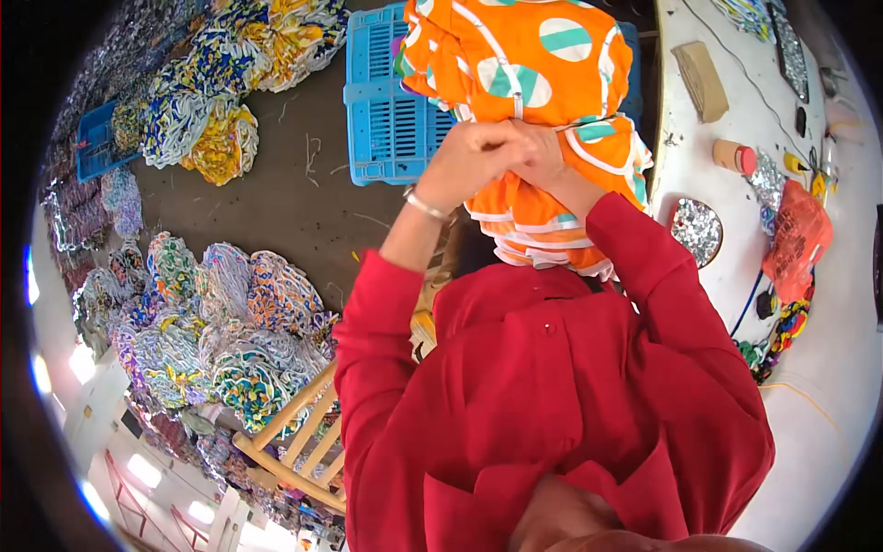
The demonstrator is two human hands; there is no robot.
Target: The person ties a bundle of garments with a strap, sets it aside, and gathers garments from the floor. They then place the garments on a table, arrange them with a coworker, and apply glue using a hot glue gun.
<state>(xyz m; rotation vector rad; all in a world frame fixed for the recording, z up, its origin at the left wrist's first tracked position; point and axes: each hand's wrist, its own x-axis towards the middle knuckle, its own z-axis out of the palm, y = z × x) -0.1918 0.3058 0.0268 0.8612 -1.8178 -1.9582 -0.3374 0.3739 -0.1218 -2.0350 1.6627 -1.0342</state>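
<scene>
A bulky bundle of orange fabric (570, 87) with white and green dots and white edging sits directly in front of me. Down its upper part runs a narrow white strip (504, 60), which ends where my hands meet. My left hand (471, 158), with a bracelet at the wrist, is closed, its fingers pinched together at the strip's lower end. My right hand (543, 158) presses against it, fingers curled inward and partly hidden behind the left. Below both hands, more ruffled orange fabric (524, 216) hangs toward my lap.
A blue plastic crate (397, 138) stands beneath and left of the bundle. Piles of multicoloured yarn-like skeins (230, 340) cover the floor at left, near a wooden chair (299, 428). At right, a white table (685, 175) carries cardboard (701, 81), a red-lidded jar (736, 156) and a sequin-filled dish (696, 232).
</scene>
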